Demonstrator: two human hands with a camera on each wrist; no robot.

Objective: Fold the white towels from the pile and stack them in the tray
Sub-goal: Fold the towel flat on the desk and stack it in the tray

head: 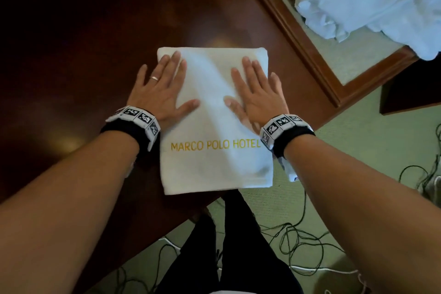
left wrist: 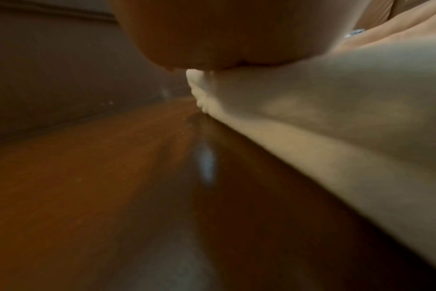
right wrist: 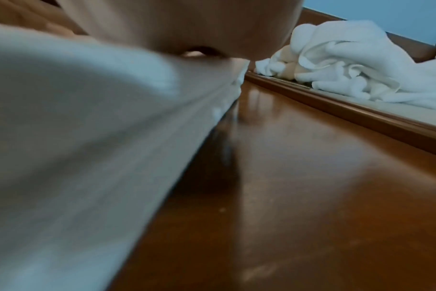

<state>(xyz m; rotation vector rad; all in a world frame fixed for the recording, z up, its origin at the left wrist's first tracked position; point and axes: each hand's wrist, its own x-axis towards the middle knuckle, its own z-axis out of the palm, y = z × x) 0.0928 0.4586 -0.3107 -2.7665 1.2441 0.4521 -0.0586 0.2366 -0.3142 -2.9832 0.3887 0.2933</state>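
With my left hand [head: 159,88] and right hand [head: 256,89] spread flat on the folded towel [head: 214,126] lying on the table [head: 83,43], I should press evenly outward, keeping its edges square.

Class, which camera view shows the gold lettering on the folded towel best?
The head view: the gold lettering reads whole across the folded towel, just below both flat hands. Each wrist view shows only a blurred edge of the towel on the wooden table, with no lettering visible.
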